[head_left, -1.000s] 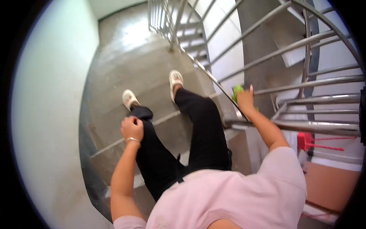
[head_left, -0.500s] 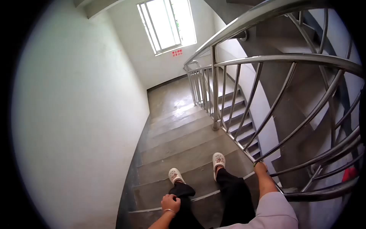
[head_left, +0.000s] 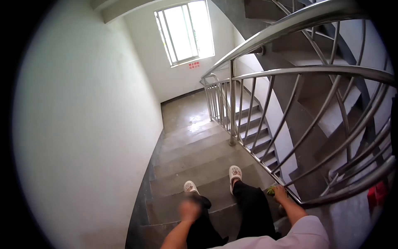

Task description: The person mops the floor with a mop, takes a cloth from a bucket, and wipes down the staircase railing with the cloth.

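Observation:
My right hand (head_left: 280,193) is low beside the foot of the stair railing, to the right of my right leg. Its fingers are closed on a small green-and-yellow thing (head_left: 271,191) with dark patches, too small to name. My left hand (head_left: 190,211) is in front of my left knee, smeared by motion, so its fingers do not show clearly. Both legs in black trousers (head_left: 253,203) reach down the steps. On my feet are pale clogs with decorations, the left clog (head_left: 190,186) and the right clog (head_left: 235,172).
Grey stairs (head_left: 186,166) descend to a landing (head_left: 182,108) below a window (head_left: 182,33). A white wall (head_left: 83,116) bounds the left side. The metal railing (head_left: 232,103) curves along the right, with a lower flight (head_left: 253,128) beyond it. Something red (head_left: 376,194) shows at far right.
My right hand has shifted slightly down and left, and the green-and-yellow thing shows more plainly. My left hand has moved up a little and blurred. The view has shifted slightly.

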The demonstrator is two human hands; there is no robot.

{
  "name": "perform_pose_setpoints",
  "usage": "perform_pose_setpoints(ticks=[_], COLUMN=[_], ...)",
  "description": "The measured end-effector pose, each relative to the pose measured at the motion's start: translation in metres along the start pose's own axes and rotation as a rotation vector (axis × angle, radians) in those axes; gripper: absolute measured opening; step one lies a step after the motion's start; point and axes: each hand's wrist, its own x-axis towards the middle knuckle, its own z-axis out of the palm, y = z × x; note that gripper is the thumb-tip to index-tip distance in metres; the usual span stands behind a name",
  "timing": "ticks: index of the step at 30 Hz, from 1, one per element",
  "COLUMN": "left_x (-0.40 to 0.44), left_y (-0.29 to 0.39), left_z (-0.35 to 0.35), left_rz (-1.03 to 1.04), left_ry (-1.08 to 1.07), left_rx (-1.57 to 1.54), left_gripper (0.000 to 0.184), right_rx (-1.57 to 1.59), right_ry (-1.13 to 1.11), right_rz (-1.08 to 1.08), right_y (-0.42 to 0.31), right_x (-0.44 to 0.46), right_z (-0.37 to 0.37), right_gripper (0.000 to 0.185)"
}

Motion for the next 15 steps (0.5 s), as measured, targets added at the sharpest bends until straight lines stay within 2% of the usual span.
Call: perform_pose_setpoints(ticks=[1, 3, 6, 8, 9, 10, 11, 12, 13, 14, 15], left_x=[0.001, 0.004, 0.008, -0.015, -0.027, -0.053, -0.057, -0.075, -0.104, -0.123, -0.138], left_y=[-0.008, -0.02, 0.004, 0.066, 0.097, 0.146, 0.148, 0.165, 0.149, 0.145, 0.148], left_z=[0.013, 0.028, 0.009, -0.048, -0.076, -0.151, -0.147, -0.182, -0.217, -0.24, -0.261], left_rz=[0.01, 0.026, 0.195, 0.314, 0.376, 0.599, 0.595, 0.74, 0.903, 1.05, 1.24], left_ry=[0.039, 0.074, 0.209, 0.2, 0.184, 0.166, 0.11, 0.259, 0.386, 0.447, 0.43], left_rx=[-0.021, -0.044, -0.135, -0.48, -0.647, -1.146, -1.119, -1.121, -1.126, -1.224, -1.455], left_gripper=[0.024, 0.027, 0.021, 0.014, 0.011, 0.01, 0.013, 0.014, 0.011, 0.012, 0.014], right_rx=[0.177, 0.176, 0.306, 0.483, 0.45, 0.53, 0.502, 0.473, 0.461, 0.382, 0.308], right_ry=[0.082, 0.311, 0.526, 0.348, 0.328, 0.411, 0.43, 0.455, 0.464, 0.521, 0.57], right_rz=[0.042, 0.005, 0.031, 0.384, 0.485, 0.424, 0.475, 0.509, 0.519, 0.493, 0.462], right_y=[0.043, 0.039, 0.048, 0.015, 0.01, 0.003, 0.008, 0.013, -0.002, -0.008, -0.013], right_x=[-0.016, -0.043, -0.081, -0.137, -0.146, -0.139, -0.148, -0.151, -0.163, -0.164, -0.163], right_z=[0.029, 0.021, 0.004, -0.04, -0.05, -0.065, -0.062, -0.062, -0.061, -0.062, -0.067], right_gripper=[0.042, 0.03, 0.043, 0.049, 0.049, 0.049, 0.048, 0.047, 0.047, 0.045, 0.043])
